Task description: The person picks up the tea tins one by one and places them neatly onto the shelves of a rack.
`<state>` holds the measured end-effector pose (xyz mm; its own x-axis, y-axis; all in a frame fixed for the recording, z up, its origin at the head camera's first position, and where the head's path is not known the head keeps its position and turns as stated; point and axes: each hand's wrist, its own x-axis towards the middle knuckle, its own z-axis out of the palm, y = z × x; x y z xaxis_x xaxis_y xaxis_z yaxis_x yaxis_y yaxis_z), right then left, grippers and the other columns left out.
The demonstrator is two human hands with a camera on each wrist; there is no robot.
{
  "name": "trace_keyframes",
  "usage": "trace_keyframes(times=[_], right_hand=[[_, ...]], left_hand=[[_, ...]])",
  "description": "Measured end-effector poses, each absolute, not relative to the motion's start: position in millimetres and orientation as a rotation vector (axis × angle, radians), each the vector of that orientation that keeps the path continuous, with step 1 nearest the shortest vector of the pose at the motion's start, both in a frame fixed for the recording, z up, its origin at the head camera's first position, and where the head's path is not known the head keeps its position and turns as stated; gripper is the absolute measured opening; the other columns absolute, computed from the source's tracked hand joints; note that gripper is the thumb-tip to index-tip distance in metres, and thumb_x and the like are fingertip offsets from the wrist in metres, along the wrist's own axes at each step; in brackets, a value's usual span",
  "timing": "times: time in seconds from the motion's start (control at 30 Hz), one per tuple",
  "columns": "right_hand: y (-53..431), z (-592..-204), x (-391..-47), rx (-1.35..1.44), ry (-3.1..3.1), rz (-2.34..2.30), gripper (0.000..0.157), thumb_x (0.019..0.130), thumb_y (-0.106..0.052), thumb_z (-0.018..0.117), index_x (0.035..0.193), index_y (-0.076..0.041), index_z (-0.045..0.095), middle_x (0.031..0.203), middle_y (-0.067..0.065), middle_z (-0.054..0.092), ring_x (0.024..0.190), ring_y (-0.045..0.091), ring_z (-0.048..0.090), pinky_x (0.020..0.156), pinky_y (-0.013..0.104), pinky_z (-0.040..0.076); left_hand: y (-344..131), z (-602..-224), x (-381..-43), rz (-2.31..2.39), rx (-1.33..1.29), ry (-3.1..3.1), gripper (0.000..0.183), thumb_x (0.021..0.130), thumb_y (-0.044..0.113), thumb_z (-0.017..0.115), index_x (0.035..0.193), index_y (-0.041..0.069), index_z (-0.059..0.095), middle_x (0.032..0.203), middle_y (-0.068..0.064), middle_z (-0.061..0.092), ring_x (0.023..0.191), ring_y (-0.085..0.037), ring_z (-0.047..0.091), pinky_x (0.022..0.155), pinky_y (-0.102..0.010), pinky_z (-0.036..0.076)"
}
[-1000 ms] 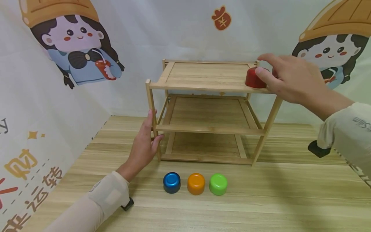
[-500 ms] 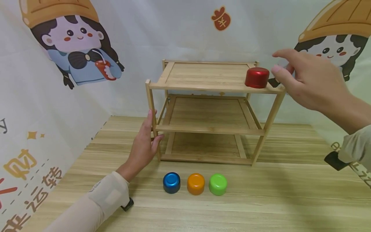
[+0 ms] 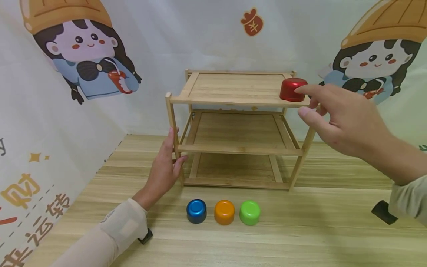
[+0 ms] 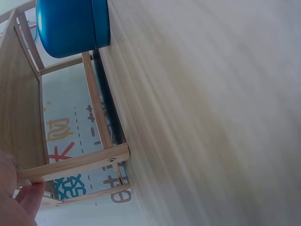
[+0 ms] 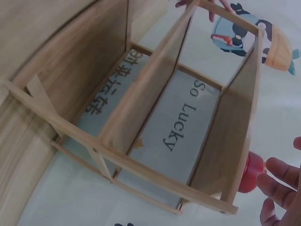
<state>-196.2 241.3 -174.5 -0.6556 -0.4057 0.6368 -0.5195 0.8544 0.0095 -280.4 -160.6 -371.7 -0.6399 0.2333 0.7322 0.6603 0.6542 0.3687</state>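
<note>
A three-tier wooden shelf rack [image 3: 230,89] stands on the table. My left hand [image 3: 162,172] holds its left front leg, thumb on one side and fingers on the other; the left wrist view shows fingertips [image 4: 32,200] at that leg. A small shiny red canister [image 3: 293,89] sits at the right front corner of the top shelf. Beside it is my right hand [image 3: 350,120], fingers loosely spread, its index fingertip at the canister's right side. Whether it touches, I cannot tell; in the right wrist view the fingers [image 5: 282,181] are close to the red canister [image 5: 252,173].
In front of the rack, a blue canister [image 3: 196,211], an orange canister [image 3: 224,212] and a green canister [image 3: 250,212] stand in a row on the wood-grain table [image 3: 300,237]. A printed cloth [image 3: 160,40] with cartoon figures hangs behind and at the left.
My right hand drew away from the red canister to the right, then came back lower, with its index finger at the canister's side. The left hand keeps its hold on the rack.
</note>
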Motion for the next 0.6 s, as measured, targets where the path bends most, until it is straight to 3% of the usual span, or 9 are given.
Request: trace_keyframes(times=[0.4,0.6], right_hand=[[231,-200,-191,0.775,-2.348,0.215,0.05,0.095,-0.031,0.062,0.144,-0.027,0.057,0.098,0.0,0.066,0.071,0.012,0.053,0.052,0.028,0.044],[221,-213,-193,0.861,-2.3,0.201,0.046,0.093,-0.03,0.065,0.138,-0.023,0.062,0.095,-0.003,0.065,0.06,0.005,0.048,0.052,0.025,0.042]], left_hand=[[-160,-371,-280,-0.841,-0.685,-2.225,0.101,0.093,-0.001,0.07,0.165,0.017,0.002,0.169,-0.006,0.026,0.115,-0.039,0.065,0.079,-0.048,0.065],[-160,-372,-280,-0.84,-0.684,-2.22,0.1,0.093,-0.002,0.069,0.165,0.016,0.002,0.169,-0.006,0.026,0.117,-0.039,0.064,0.079,-0.048,0.065]])
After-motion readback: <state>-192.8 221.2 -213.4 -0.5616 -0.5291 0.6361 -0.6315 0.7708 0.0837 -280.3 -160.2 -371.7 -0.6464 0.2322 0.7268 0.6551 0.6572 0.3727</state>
